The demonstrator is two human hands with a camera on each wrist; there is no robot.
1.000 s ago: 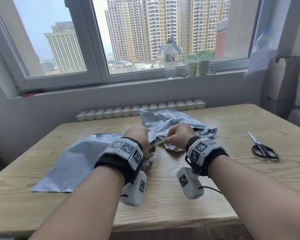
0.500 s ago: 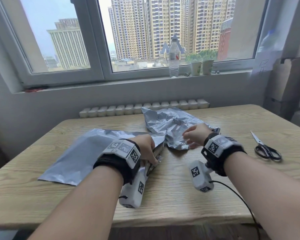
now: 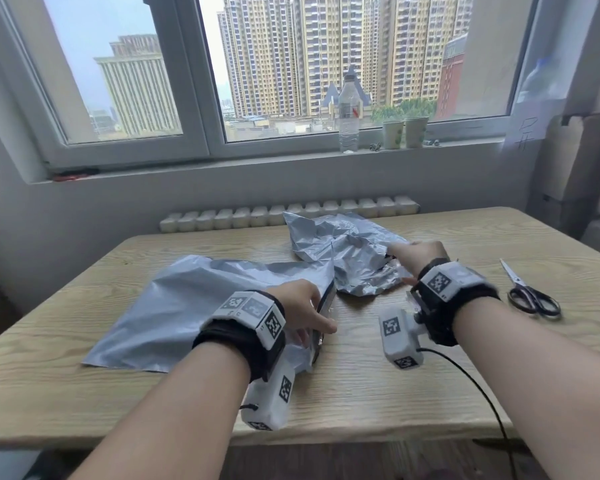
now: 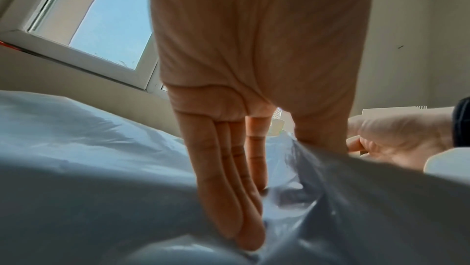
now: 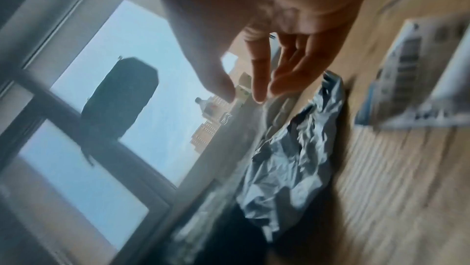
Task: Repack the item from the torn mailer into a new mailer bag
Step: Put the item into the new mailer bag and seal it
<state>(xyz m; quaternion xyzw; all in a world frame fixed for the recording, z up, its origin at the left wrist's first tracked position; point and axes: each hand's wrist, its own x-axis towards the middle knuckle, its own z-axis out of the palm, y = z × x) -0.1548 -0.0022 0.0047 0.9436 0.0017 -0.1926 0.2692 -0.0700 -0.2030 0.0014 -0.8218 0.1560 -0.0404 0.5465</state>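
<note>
The new grey mailer [image 3: 194,306] lies flat at the left of the wooden table [image 3: 395,393]. My left hand [image 3: 312,323] grips its open right edge. In the left wrist view the left hand [image 4: 279,189] has its fingers [image 4: 229,199] inside the new mailer's [image 4: 89,158] mouth, with the thumb over the film. Something in clear wrap [image 4: 287,201] shows in the opening. The crumpled torn mailer [image 3: 343,254] lies further back. My right hand [image 3: 400,258] hovers over its right side, with fingers relaxed and holding nothing. The blurred right wrist view shows the right hand [image 5: 249,92] above the torn mailer [image 5: 292,158].
Black-handled scissors [image 3: 534,299] lie on the table to the right of my right wrist. A water bottle [image 3: 348,112] and two cups [image 3: 406,131] stand on the windowsill. Cardboard boxes [image 3: 586,150] are stacked at the far right.
My right hand has left the new mailer's mouth and moved right and back to the torn mailer. My left hand has stayed at the new mailer's opening.
</note>
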